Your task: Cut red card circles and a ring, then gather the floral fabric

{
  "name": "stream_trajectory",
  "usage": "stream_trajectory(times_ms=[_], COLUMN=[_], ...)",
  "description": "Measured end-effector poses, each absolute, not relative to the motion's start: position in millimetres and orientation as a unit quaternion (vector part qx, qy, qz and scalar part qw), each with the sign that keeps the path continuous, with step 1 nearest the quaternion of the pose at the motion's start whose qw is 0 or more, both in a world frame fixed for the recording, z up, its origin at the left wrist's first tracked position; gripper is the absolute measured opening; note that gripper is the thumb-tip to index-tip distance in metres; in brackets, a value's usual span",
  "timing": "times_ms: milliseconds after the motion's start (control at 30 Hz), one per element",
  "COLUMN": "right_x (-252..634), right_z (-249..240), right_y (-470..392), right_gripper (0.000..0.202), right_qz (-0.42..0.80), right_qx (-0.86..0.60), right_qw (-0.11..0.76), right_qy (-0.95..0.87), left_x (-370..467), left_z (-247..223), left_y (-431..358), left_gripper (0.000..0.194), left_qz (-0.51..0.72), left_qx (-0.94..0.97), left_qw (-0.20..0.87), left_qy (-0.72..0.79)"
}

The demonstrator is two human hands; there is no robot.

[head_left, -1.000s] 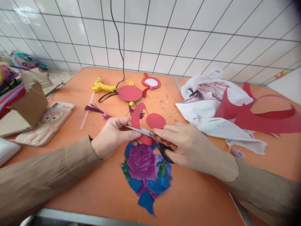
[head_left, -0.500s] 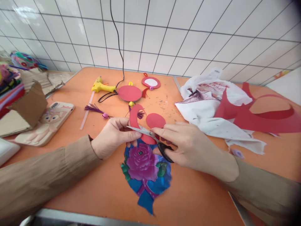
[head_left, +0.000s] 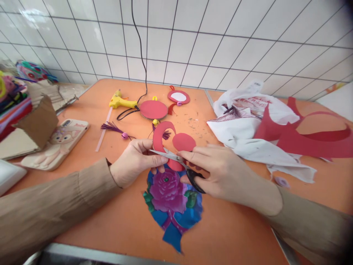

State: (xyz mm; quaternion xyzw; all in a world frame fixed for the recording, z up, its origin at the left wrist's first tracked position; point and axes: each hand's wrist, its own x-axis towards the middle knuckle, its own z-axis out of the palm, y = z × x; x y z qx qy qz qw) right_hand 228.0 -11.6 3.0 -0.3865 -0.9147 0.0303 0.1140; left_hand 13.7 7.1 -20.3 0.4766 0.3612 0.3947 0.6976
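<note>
Between the thumb and fingers of my left hand [head_left: 138,161] is a curved red paper strip [head_left: 158,137], bent like a ring. My right hand [head_left: 217,169] is closed around black-handled scissors [head_left: 178,159], whose blades point left and lie across the strip near my left thumb. Just beyond the scissors is a red paper oval [head_left: 184,142]; whether it touches the strip I cannot tell. Below my hands lies a cut-out fabric piece [head_left: 172,198] with a purple flower on blue, its upper edge partly covered by the hands.
Behind my hands are a yellow glue gun [head_left: 121,102], a red disc [head_left: 154,109] with a bell, a red-rimmed white oval [head_left: 178,96] and a purple tassel [head_left: 111,127]. A phone [head_left: 59,143] and cardboard [head_left: 38,119] lie left. At right are a white plastic bag [head_left: 234,138] and red scraps [head_left: 309,141].
The whole view has shifted slightly, so everything sits a little further right. Both hands keep their holds, and the scissors and red strip look almost the same.
</note>
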Motion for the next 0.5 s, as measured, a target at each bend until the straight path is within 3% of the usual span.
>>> stream_trajectory(times_ms=[233,500], right_x=[227.8,231.9], right_z=[4.7,6.2], right_y=[-10.4,-9.7], right_gripper=[0.025,0.036], right_qz=[0.028,0.018], right_qx=[-0.381,-0.389], right_qw=[0.119,0.099], right_qy=[-0.917,-0.916], left_x=[13.7,13.7], left_z=[-19.7,-20.2], left_y=[7.4,9.6], left_gripper=[0.012,0.01], left_qz=[0.395,0.391], left_qx=[0.475,0.487], left_qw=[0.699,0.693], left_qy=[0.36,0.36])
